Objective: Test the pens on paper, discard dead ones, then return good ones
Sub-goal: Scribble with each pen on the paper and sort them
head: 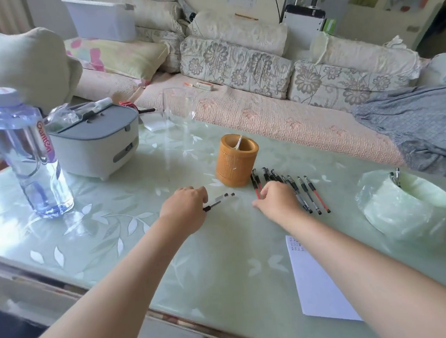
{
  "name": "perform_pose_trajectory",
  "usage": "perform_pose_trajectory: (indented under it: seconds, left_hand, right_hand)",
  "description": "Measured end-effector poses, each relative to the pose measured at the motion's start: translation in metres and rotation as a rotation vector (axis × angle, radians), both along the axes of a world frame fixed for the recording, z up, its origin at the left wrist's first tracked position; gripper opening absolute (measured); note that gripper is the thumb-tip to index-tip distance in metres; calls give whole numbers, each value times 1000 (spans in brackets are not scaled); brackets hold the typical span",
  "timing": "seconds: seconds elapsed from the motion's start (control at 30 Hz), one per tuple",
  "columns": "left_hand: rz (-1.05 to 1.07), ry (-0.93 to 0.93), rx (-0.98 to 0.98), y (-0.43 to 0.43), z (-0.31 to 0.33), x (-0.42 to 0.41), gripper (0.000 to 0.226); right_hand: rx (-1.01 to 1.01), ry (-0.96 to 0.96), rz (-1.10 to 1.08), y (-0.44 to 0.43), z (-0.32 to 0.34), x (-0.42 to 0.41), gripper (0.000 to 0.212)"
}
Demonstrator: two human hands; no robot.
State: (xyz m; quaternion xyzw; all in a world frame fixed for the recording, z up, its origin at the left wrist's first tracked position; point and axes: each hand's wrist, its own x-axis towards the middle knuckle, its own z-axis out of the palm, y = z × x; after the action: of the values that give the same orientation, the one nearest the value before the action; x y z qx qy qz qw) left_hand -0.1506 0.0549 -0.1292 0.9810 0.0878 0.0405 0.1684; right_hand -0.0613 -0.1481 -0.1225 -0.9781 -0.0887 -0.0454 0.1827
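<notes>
An orange-brown pen holder (236, 162) stands in the middle of the pale green table (114, 230). Several black and red pens (306, 191) lie in a row to its right. My right hand (277, 199) rests on the left part of that row, fingers curled over the pens there. My left hand (185, 206) is shut on a black pen (219, 201) that points right, low over the table. A white sheet of paper (316, 284) with a few scribbles lies near the front edge on the right. A pale green round bin (403, 205) at the far right holds pens.
A water bottle (26, 155) stands at the left, with a grey-and-white lidded box (94, 141) behind it. A clear glass container (179, 113) stands at the table's far edge. A sofa with cushions (262, 67) runs behind the table.
</notes>
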Motion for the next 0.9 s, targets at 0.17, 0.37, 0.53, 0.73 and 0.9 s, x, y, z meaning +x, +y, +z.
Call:
perform_pose_trajectory:
  seconds: [0.17,0.37,0.53,0.73,0.9]
  left_hand:
    - [-14,-10,5,2,3,1,29]
    - [-40,-61,39,7,4,-2,15]
    - [-67,-64,10,11,4,-5,17]
    - [-132,-53,-12,11,6,-3,30]
    - [-174,-49,28,7,10,-3,29]
  right_hand:
    - [-139,-194,294,20,6,-15,14]
    - [-263,-302,662,52,-4,-24,26]
    - [-350,-291,701,60,-9,-22,20]
    - [-406,-192,707,55,-6,-19,14]
    - [-332,-154,726,40,-7,-24,24]
